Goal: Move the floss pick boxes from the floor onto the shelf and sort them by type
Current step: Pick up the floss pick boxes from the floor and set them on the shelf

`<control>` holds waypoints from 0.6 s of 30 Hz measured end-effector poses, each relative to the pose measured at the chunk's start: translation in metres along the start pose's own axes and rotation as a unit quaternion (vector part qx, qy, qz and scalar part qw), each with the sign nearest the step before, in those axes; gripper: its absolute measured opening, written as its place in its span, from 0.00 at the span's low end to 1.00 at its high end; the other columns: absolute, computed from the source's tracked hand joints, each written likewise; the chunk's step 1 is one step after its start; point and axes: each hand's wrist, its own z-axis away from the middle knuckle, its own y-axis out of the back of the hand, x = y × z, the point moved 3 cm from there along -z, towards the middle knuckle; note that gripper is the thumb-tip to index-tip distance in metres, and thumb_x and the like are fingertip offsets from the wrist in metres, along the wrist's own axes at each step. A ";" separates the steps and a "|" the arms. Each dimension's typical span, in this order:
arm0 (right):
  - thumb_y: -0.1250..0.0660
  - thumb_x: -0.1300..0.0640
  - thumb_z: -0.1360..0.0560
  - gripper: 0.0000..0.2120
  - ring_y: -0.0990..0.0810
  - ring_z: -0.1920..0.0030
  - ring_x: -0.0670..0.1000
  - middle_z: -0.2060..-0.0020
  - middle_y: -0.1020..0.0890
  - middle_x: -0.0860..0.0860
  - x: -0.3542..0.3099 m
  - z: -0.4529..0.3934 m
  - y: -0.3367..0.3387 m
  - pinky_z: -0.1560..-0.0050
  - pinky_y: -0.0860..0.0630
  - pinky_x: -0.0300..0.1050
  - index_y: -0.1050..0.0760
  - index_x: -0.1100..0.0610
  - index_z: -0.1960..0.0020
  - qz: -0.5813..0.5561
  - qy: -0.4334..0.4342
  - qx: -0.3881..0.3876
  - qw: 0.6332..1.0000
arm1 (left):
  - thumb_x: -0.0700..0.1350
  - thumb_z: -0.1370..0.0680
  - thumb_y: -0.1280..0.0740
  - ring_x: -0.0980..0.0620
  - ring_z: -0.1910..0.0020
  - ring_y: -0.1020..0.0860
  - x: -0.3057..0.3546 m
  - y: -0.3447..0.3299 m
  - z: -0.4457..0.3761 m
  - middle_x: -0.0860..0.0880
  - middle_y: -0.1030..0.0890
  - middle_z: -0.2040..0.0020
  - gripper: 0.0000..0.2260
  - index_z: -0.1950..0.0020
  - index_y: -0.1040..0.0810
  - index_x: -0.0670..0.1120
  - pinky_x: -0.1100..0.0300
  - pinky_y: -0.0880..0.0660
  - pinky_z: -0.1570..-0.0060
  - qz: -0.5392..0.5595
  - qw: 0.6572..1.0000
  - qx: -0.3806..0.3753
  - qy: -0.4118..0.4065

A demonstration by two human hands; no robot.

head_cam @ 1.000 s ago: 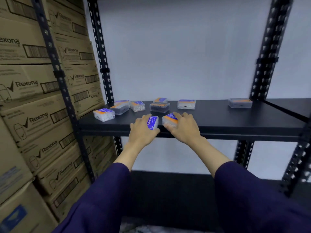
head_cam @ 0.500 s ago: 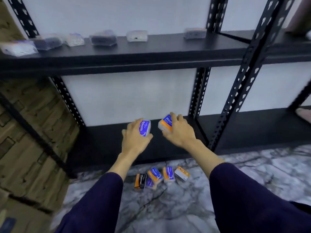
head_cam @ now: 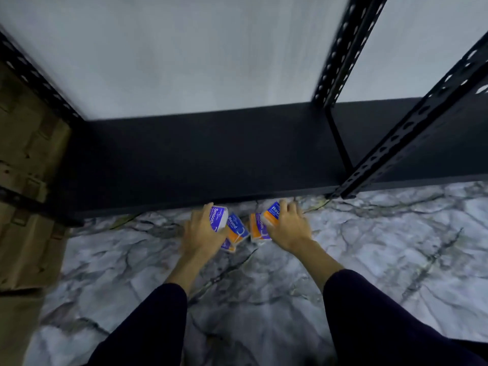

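My left hand (head_cam: 202, 233) grips a purple and white floss pick box marked "Smooth" (head_cam: 217, 219). My right hand (head_cam: 289, 227) grips an orange and blue box marked "Round" (head_cam: 272, 215). Both hands are low over the marble floor (head_cam: 383, 260), just in front of the black bottom shelf (head_cam: 198, 159). Between them on the floor lie another "Round" box (head_cam: 237, 231) and an orange box (head_cam: 257, 229). A third box (head_cam: 227, 245) peeks out from under my left hand. The upper shelf is out of view.
A black perforated upright (head_cam: 406, 133) stands at the right of the bottom shelf, another (head_cam: 335, 48) at the back. Brown cardboard cartons (head_cam: 26, 180) are stacked against the left side. White wall behind.
My view and both hands have dropped from the upper shelf's front edge down to the floor. Each hand still holds its box, now right by the boxes lying on the floor.
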 end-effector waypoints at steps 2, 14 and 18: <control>0.43 0.37 0.22 0.34 0.35 0.32 0.61 0.31 0.35 0.59 0.012 -0.012 -0.014 0.37 0.33 0.57 0.44 0.59 0.27 0.015 -0.015 -0.005 1.000 | 0.52 0.30 0.29 0.41 0.38 0.30 -0.005 -0.015 -0.010 0.46 0.30 0.36 0.32 0.28 0.36 0.55 0.49 0.28 0.44 -0.005 1.000 0.000 0.003; 0.37 0.42 0.23 0.39 0.35 0.31 0.60 0.29 0.36 0.60 0.046 -0.032 -0.044 0.35 0.34 0.55 0.51 0.59 0.23 0.039 -0.060 -0.028 0.997 | 0.48 0.25 0.30 0.43 0.33 0.34 0.001 -0.078 -0.032 0.44 0.35 0.32 0.34 0.24 0.43 0.51 0.49 0.29 0.41 -0.067 0.996 -0.036 -0.048; 0.38 0.42 0.23 0.39 0.36 0.30 0.60 0.29 0.37 0.60 0.047 -0.031 -0.040 0.33 0.34 0.55 0.52 0.59 0.23 0.049 -0.054 -0.044 0.996 | 0.49 0.26 0.28 0.43 0.33 0.33 0.002 -0.081 -0.031 0.42 0.35 0.31 0.37 0.23 0.46 0.51 0.50 0.29 0.41 -0.092 0.993 -0.051 -0.045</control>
